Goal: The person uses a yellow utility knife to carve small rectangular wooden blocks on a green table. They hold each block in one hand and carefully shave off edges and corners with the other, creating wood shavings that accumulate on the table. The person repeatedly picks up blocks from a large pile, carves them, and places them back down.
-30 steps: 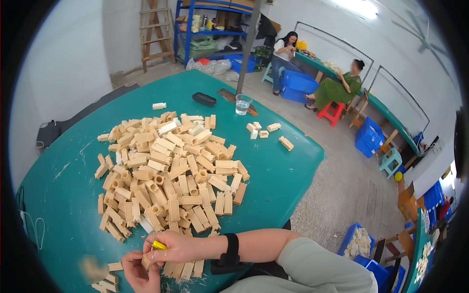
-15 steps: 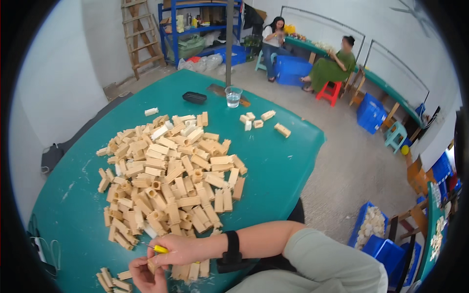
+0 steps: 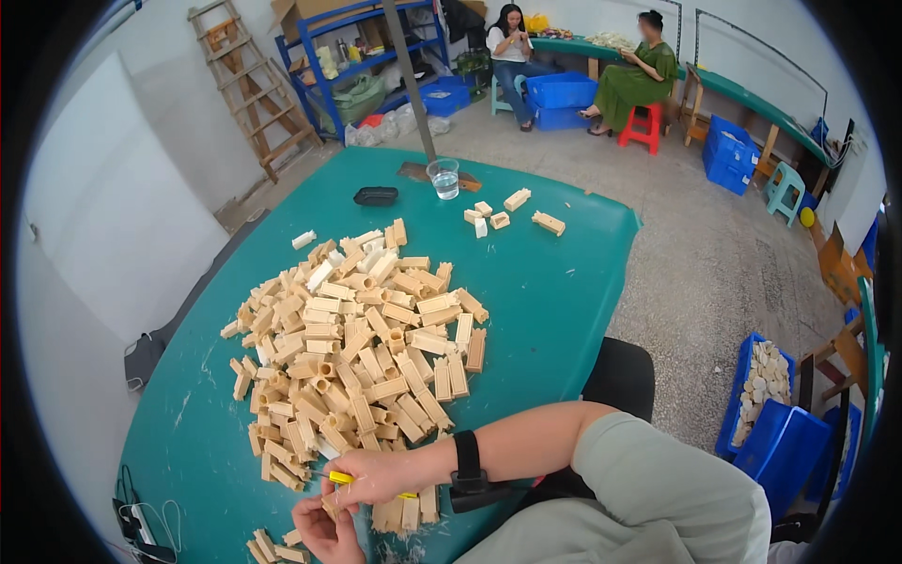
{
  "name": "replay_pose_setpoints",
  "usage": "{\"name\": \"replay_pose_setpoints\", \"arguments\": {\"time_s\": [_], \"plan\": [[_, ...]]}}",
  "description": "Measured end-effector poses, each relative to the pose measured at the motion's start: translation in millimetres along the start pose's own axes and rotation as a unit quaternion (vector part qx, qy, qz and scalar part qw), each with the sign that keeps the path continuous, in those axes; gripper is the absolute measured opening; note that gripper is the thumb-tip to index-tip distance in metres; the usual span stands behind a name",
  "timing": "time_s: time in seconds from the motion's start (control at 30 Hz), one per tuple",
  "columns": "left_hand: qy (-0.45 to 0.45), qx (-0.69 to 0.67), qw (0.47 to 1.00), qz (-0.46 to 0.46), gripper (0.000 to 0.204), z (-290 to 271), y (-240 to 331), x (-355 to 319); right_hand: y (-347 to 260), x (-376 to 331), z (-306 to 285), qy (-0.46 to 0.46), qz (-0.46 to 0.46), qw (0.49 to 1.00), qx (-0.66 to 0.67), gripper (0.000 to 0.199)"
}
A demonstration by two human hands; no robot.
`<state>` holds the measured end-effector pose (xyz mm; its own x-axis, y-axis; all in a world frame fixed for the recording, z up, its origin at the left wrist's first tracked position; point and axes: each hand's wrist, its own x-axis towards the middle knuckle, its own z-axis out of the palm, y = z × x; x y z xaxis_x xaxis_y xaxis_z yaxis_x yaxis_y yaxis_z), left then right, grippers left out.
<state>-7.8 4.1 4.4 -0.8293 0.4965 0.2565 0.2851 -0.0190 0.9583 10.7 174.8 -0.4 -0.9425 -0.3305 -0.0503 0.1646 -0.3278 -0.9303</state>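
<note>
A big heap of tan plastic blocks (image 3: 362, 343) covers the middle of the green table (image 3: 554, 282). At the near edge my right hand (image 3: 376, 475) is closed around a small yellow-handled tool (image 3: 343, 477). Just below it my left hand (image 3: 324, 531) holds one tan block (image 3: 331, 508), which the tool meets. A black wrist strap (image 3: 467, 461) sits on my right forearm. More tan blocks (image 3: 406, 512) lie right beside my hands.
A glass of water (image 3: 444, 179), a black case (image 3: 376, 195) and a few stray blocks (image 3: 515, 211) sit at the table's far end. Two seated people (image 3: 573, 56) work at a back bench. Blue crates (image 3: 780, 423) stand at right; a ladder (image 3: 249, 85) and shelves behind.
My hands stay together at the near edge, shifting slightly. The view has tilted, so the heap and table sit a little differently in the picture.
</note>
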Motion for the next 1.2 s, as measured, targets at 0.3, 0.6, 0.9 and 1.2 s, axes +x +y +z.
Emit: {"name": "replay_pose_setpoints", "arguments": {"time_s": [0.3,0.6,0.9,1.2], "plan": [[-0.005,0.016,1.000,0.006,0.022,-0.2,-1.0,-0.4,7.3,2.4,1.2,0.008,-0.038,0.999,0.013,0.024],[0.005,0.029,1.000,0.000,0.020,1.3,3.9,-3.9,-0.9,-3.3,2.3,-0.008,-0.008,1.000,0.021,0.022],[0.001,0.043,0.999,0.021,0.022,-3.6,-1.0,-2.7,1.0,-2.1,2.4,-0.018,-0.021,0.999,0.029,0.021],[-0.003,0.067,0.997,0.038,0.022,-0.8,1.8,-4.2,2.3,-2.6,3.2,-0.010,-0.024,0.999,0.027,0.023]]}}
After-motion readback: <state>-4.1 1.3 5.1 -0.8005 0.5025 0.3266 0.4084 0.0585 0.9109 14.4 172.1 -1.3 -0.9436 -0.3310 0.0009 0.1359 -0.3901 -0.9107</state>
